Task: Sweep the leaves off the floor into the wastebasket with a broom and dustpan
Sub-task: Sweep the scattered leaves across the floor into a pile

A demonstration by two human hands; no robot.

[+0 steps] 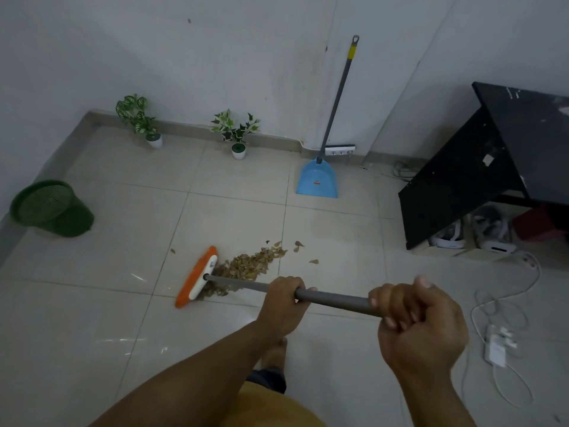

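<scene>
Both hands wrap the broom (334, 298) shaft: right hand (420, 328) nearer the body, left hand (284, 303) further down. The shaft runs left-forward to the head (197, 277), touching the leaves (246, 265). The dustpan (318, 180) lies well beyond, the wastebasket (50, 208) far left.
</scene>
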